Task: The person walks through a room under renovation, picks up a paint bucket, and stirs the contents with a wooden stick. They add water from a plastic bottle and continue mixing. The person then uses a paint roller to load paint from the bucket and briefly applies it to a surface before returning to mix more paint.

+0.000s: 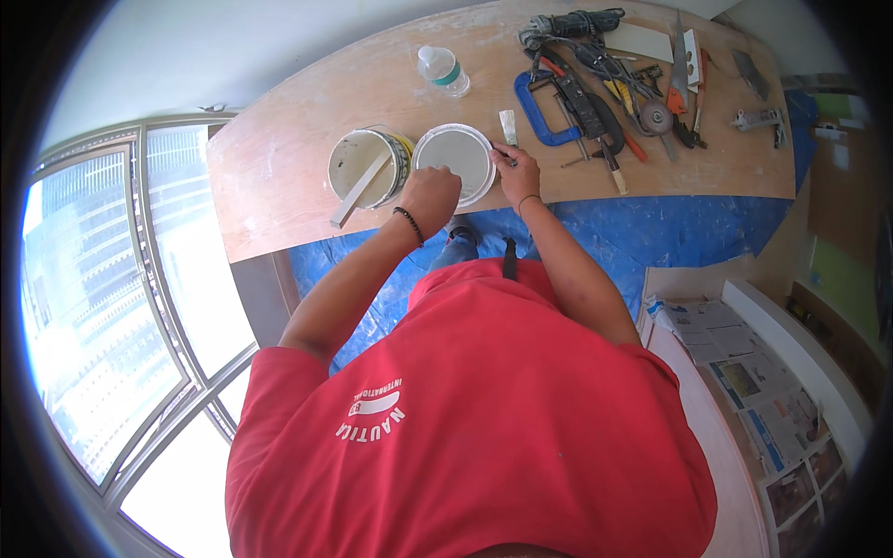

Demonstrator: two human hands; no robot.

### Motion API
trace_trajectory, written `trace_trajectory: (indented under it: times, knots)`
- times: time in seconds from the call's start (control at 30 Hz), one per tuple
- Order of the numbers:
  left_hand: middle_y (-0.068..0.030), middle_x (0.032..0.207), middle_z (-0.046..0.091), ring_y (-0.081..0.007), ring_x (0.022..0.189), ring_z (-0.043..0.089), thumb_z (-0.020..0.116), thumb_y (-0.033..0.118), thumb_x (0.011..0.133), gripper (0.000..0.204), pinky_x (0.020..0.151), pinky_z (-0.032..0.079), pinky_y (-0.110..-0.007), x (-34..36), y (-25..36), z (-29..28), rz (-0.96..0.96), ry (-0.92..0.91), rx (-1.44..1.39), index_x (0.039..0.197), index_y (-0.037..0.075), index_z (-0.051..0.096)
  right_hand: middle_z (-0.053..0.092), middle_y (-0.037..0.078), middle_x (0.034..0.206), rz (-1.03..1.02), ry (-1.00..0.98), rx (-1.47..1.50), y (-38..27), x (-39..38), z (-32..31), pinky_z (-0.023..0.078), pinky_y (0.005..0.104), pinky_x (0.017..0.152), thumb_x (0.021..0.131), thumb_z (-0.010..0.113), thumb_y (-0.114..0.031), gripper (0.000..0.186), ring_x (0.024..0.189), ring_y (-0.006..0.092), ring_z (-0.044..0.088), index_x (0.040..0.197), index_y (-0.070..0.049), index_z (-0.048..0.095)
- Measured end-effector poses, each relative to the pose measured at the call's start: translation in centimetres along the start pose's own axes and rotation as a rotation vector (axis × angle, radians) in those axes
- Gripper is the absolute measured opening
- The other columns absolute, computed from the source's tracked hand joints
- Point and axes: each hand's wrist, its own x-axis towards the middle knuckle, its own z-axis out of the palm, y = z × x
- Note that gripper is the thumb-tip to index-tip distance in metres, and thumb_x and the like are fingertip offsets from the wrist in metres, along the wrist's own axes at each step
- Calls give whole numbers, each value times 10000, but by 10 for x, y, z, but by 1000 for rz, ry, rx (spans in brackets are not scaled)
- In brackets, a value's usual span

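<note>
We are leaning over a plywood worktop [279,195], its bare face smeared with pale paint and dust. Our left hand [430,197] is lying palm down with curled fingers on the near edge of a round white lid [458,153], which is sitting flat on the worktop close to its front edge. Our right hand [514,167] is resting at the lid's right rim, fingers closed together as if pinching something small; we cannot tell what. Just left of the lid, touching it or nearly so, an open white bucket [369,166] is standing upright with a flat stick [360,191] leaning out over its near rim.

Beyond the lid a clear plastic bottle [443,70] is standing, and a small brush [508,126] is lying just above our right hand. The right half of the worktop is carrying a crowd of tools: a blue clamp [537,113], an angle grinder [567,25] with its coiled cord, screwdrivers and pliers in a heap.

Under the worktop a blue tarp [670,228] is covering the floor. On our left a tall window [102,307] with grey frames is letting in hard daylight. On our right, sheets of newspaper [753,391] are lying along a white ledge. A pale wall is running behind the worktop.
</note>
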Motion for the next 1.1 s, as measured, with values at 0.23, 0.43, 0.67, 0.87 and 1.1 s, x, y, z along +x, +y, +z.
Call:
trace_trajectory:
  times: [0.23, 0.43, 0.67, 0.87, 1.1]
  knots:
    - [-165, 965, 734, -354, 839, 748, 633, 82, 906, 326, 754, 588, -490, 8, -19, 1, -123, 123, -91, 1191, 127, 783, 775, 160, 1148, -31, 2, -42, 6, 3, 1, 554, 387, 949, 959, 790, -296, 311, 1061, 290, 731, 1203, -104, 808]
    - [-222, 866, 762, -407, 836, 762, 656, 128, 787, 189, 779, 611, -500, 2, -31, 7, -208, 5, -240, 884, 34, 790, 766, 179, 1109, -56, 14, 0, 9, 3, 2, 558, 423, 942, 944, 787, -325, 301, 1062, 341, 731, 1185, -146, 818]
    - [-186, 872, 767, -396, 845, 754, 629, 150, 904, 203, 775, 589, -513, 7, -23, 1, -253, -9, -189, 1001, 103, 801, 768, 171, 1135, -47, 1, 6, 9, 4, 1, 559, 416, 951, 948, 789, -320, 304, 1079, 331, 732, 1193, -142, 815]
    - [-159, 909, 751, -369, 848, 748, 637, 108, 890, 280, 757, 581, -499, 7, -30, 4, -127, 71, -204, 1117, 107, 802, 763, 163, 1141, -41, 4, 5, 6, 0, 0, 558, 413, 952, 959, 783, -321, 297, 1089, 324, 730, 1198, -148, 816]
    - [-103, 1017, 707, -305, 852, 736, 638, 45, 892, 372, 738, 583, -449, -6, -27, 7, 89, -14, 25, 1233, 129, 761, 761, 153, 1144, -19, 14, -27, 5, 2, 0, 556, 411, 946, 960, 788, -323, 296, 1083, 316, 731, 1201, -154, 815]
